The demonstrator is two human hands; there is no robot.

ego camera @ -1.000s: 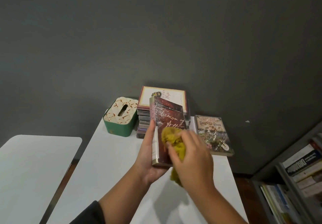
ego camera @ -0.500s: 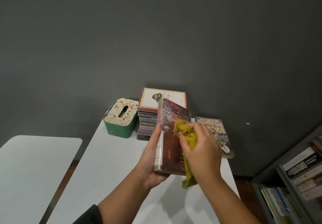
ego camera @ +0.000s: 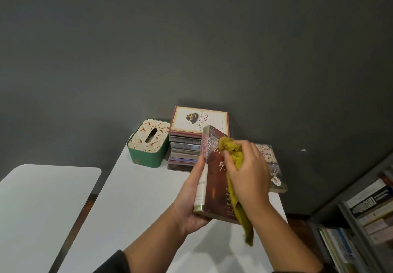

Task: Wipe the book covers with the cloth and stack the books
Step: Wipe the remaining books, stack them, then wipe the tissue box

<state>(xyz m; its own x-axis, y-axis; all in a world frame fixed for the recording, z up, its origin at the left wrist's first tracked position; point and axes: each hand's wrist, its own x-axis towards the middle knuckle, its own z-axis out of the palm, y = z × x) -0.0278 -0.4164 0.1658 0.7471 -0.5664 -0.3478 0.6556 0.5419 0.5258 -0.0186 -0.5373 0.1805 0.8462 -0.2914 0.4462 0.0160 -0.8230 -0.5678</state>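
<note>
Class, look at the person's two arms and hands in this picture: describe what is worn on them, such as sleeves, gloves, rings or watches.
Both hands are bare: no gloves, and no rings or watch show on the left hand or the right hand. The left arm has a dark sleeve pushed up near the elbow, seen at the bottom edge. The right forearm is bare as far as the frame shows; any sleeve there is out of view.

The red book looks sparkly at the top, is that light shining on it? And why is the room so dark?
Head view: yes, glare speckles the top of the red book beside the yellow cloth; the grey wall stays dim, the white table is bright, and soft shadows fall below the hands.
</note>
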